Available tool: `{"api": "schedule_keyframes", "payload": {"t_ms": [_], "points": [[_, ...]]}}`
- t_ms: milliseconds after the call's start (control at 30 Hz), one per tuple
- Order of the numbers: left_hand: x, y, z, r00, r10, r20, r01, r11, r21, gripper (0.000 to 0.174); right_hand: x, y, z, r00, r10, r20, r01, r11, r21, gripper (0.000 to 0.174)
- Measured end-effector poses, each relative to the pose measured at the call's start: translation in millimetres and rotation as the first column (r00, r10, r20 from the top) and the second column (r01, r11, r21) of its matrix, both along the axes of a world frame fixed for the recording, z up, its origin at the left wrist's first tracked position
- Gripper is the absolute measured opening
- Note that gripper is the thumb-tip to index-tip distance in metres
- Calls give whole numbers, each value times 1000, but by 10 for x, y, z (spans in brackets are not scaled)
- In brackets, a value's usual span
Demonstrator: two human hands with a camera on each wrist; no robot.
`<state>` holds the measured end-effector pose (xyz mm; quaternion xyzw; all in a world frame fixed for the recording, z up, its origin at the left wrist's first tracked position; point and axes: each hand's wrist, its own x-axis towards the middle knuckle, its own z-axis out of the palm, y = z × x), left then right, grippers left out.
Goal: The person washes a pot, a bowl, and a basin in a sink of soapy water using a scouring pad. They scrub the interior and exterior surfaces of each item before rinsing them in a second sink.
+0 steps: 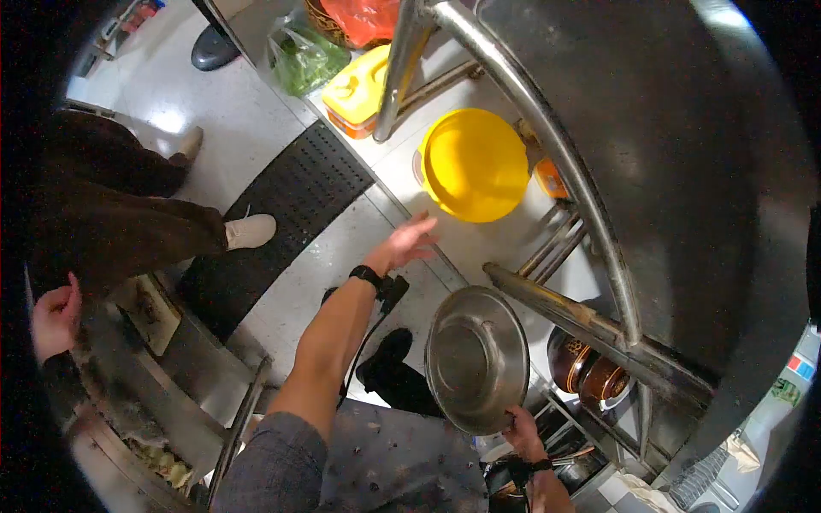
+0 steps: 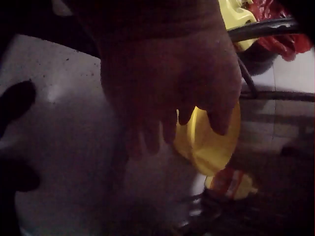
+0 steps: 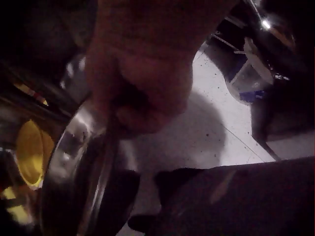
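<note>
My right hand [image 1: 523, 434] grips the rim of a round stainless steel basin [image 1: 466, 363], thumb and fingers curled over its edge. The basin's hollow inside faces the head camera. In the right wrist view the same hand [image 3: 142, 93] has its fingers bent around the basin's rim [image 3: 101, 182]. My left hand [image 1: 406, 242] reaches forward with its fingers spread and holds nothing. Just beyond its fingertips, on the floor under a metal table, stands a round yellow plastic tub [image 1: 475, 165]. Dark in the left wrist view, the left hand [image 2: 170, 83] overlaps the tub [image 2: 214, 142].
The round-edged metal table [image 1: 684, 171] stands on tubular legs [image 1: 590, 321]. Beneath it are a yellow jug [image 1: 359, 90] and a brown glazed jar [image 1: 590, 368]. Another person [image 1: 128, 205] stands at the left beside a black rubber mat [image 1: 282, 218]. Bagged greens [image 1: 304, 60] lie at the top.
</note>
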<state>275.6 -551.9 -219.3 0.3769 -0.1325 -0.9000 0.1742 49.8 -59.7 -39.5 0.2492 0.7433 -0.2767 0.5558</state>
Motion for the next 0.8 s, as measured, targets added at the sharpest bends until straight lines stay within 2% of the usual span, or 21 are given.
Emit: {"api": "schedule_keyframes", "payload": {"t_ms": [33,67,100,167,233,300,333,367,400,467,500,533,600,633,667,700,733,800], "points": [[91,96,-17,980,-183,72,190,977,-100,80,41,-41,59,997,-79,19,79,997,0,15],[221,193,-9,922,-349,165,377,907,-187,81,108,-92,111,996,-79,29,80,997,-11,15],[395,383,57,893,-412,178,444,872,-208,77,179,-114,178,994,-108,13,108,994,-4,15],[699,838,138,854,-507,118,518,850,-92,67,321,2,331,989,-148,9,148,989,4,14],[1000,1351,413,863,-487,138,495,868,-33,64,336,279,432,979,-204,-21,204,979,14,14],[1183,1575,1146,799,-573,183,596,794,-116,60,388,427,633,973,-230,-6,229,971,-67,14],[1186,1912,831,743,-651,157,661,750,-20,61,405,514,758,969,-246,-2,243,960,-141,15],[1187,1972,1346,765,-624,158,622,780,66,68,381,732,843,974,-226,-8,220,958,-184,14],[1161,2101,1501,720,-687,102,682,727,78,75,423,741,1107,963,-269,-28,258,943,-212,14],[1063,2220,2148,698,-716,-7,714,694,92,80,514,671,1689,909,-412,-57,405,908,-109,11],[934,2249,2479,673,-731,-113,739,664,115,80,325,1629,1418,901,-347,259,431,779,-455,10],[823,2385,2649,662,-730,-168,749,642,162,82,210,1844,1620,891,-373,260,454,755,-473,10],[590,2427,3271,536,-828,-165,833,550,-54,86,303,2112,2032,913,-378,153,407,825,-391,9],[471,2507,3423,472,-873,-118,870,484,-99,88,452,2115,2385,882,161,-443,-318,897,-307,9],[366,2564,3537,410,-909,-73,898,416,-145,91,529,2092,2747,271,586,-763,-789,590,173,8],[220,2486,3972,402,-916,-1,909,399,-123,78,702,1791,3034,692,-79,-718,-242,911,-333,9],[67,2473,4140,376,-927,9,919,371,-135,78,648,1639,3495,842,-387,-377,321,920,-226,24],[-153,2550,4445,219,-976,-6,928,210,-308,83,738,1901,3798,808,-431,-402,343,899,-273,20]]}}
